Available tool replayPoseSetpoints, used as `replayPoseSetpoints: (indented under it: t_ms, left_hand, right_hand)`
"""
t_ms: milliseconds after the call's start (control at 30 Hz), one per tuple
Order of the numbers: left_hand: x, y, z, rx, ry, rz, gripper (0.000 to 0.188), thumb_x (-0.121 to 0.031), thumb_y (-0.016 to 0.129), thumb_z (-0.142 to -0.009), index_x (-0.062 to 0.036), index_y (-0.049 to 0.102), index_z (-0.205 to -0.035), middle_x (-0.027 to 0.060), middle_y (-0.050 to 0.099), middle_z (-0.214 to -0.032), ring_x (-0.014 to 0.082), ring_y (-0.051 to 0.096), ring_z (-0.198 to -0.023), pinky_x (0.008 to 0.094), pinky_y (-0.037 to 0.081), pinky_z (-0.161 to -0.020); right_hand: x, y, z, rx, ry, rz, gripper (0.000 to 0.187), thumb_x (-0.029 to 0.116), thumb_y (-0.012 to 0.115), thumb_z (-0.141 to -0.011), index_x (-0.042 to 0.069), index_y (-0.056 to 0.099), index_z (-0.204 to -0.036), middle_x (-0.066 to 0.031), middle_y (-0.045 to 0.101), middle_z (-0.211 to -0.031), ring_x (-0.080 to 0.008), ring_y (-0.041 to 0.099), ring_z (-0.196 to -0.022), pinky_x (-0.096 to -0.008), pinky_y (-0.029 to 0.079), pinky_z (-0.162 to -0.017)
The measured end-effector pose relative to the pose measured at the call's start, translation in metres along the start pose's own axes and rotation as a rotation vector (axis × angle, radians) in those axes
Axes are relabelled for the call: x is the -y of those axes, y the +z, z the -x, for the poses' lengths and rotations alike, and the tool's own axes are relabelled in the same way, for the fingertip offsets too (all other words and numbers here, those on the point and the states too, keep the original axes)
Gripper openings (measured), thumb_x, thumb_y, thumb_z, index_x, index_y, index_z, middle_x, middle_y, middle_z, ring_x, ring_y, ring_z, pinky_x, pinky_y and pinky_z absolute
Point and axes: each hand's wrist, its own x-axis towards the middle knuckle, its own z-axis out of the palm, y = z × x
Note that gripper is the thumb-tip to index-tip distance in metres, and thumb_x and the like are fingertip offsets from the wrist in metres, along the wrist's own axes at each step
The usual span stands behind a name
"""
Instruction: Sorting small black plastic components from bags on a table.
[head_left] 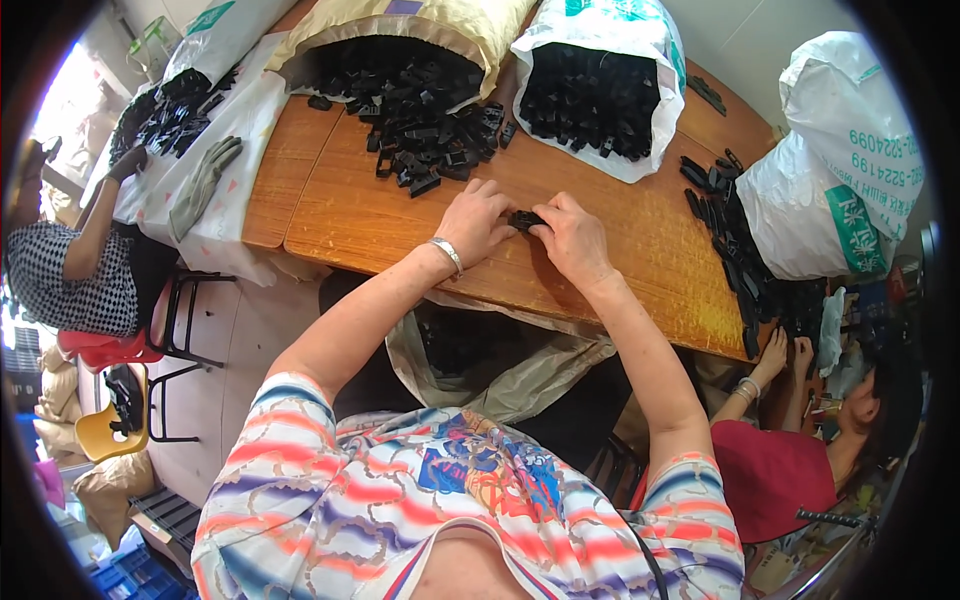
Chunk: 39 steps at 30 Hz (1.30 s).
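My left hand [478,222] and my right hand [572,238] meet over the wooden table [620,225], close to its front edge. Between their fingertips they both grip one small black plastic part [524,221]; its finer shape is partly covered by my fingers. Just beyond my left hand, a heap of similar black parts [425,140] spills from the mouth of a tan woven sack [420,30]. A bracelet circles my left wrist.
A white sack [655,150] of black parts lies at the back. Long black pieces [735,270] line the right edge beside another white sack [800,210]. Below the table edge hangs an open sack [540,385]. Co-workers sit left and right; a grey glove [203,185] lies at left.
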Motion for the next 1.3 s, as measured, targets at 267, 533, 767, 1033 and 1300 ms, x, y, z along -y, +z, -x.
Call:
replayPoseSetpoints:
  t_ms: [267, 533, 767, 1033, 1300]
  left_hand:
    - [0.003, 0.004, -0.001, 0.009, 0.009, -0.005, 0.025, -0.014, 0.076, -0.075, -0.0061, 0.069, -0.097, 0.0106, 0.061, -0.096, 0.0335, 0.053, -0.100, 0.0405, 0.047, -0.088]
    - [0.000, 0.000, 0.001, -0.027, 0.024, -0.022, 0.024, -0.012, 0.073, -0.073, -0.0103, 0.071, -0.097, 0.0124, 0.061, -0.095, 0.0356, 0.054, -0.098, 0.0426, 0.047, -0.088]
    - [0.008, -0.043, -0.006, -0.081, 0.134, -0.139, 0.026, -0.003, 0.066, -0.075, -0.0039, 0.067, -0.101, 0.0147, 0.062, -0.104, 0.0345, 0.055, -0.102, 0.0424, 0.047, -0.091]
    - [0.044, -0.036, -0.031, -0.201, -0.009, -0.519, 0.022, -0.014, 0.075, -0.073, -0.0097, 0.068, -0.094, 0.0065, 0.063, -0.096, 0.0254, 0.058, -0.099, 0.0368, 0.049, -0.078]
    - [0.006, -0.013, -0.029, -0.133, 0.045, -0.078, 0.023, -0.006, 0.071, -0.078, -0.0071, 0.059, -0.097, 0.0123, 0.061, -0.092, 0.0323, 0.060, -0.089, 0.0412, 0.049, -0.075]
  right_hand:
    - [0.006, 0.004, -0.001, 0.146, -0.028, 0.265, 0.017, 0.015, 0.069, -0.083, 0.002, 0.067, -0.094, -0.0119, 0.059, -0.102, -0.0312, 0.062, -0.088, -0.0397, 0.053, -0.069]
    - [0.013, 0.030, 0.009, 0.107, -0.177, 0.688, 0.020, 0.011, 0.057, -0.084, -0.001, 0.065, -0.098, -0.0132, 0.055, -0.102, -0.0278, 0.058, -0.097, -0.0353, 0.053, -0.070]
    - [0.066, 0.003, 0.091, 0.143, -0.063, 0.062, 0.031, 0.015, 0.077, -0.076, 0.005, 0.064, -0.102, -0.0136, 0.058, -0.095, -0.0337, 0.064, -0.083, -0.0412, 0.054, -0.069]
    - [0.065, 0.024, 0.110, 0.208, -0.129, -0.150, 0.025, 0.019, 0.076, -0.078, 0.006, 0.067, -0.098, -0.0115, 0.062, -0.086, -0.0315, 0.065, -0.078, -0.0404, 0.053, -0.064]
    - [-0.041, 0.000, -0.012, -0.210, -0.053, -0.051, 0.009, 0.009, 0.064, -0.084, 0.005, 0.069, -0.091, -0.0161, 0.064, -0.087, -0.0377, 0.064, -0.083, -0.0447, 0.051, -0.071]
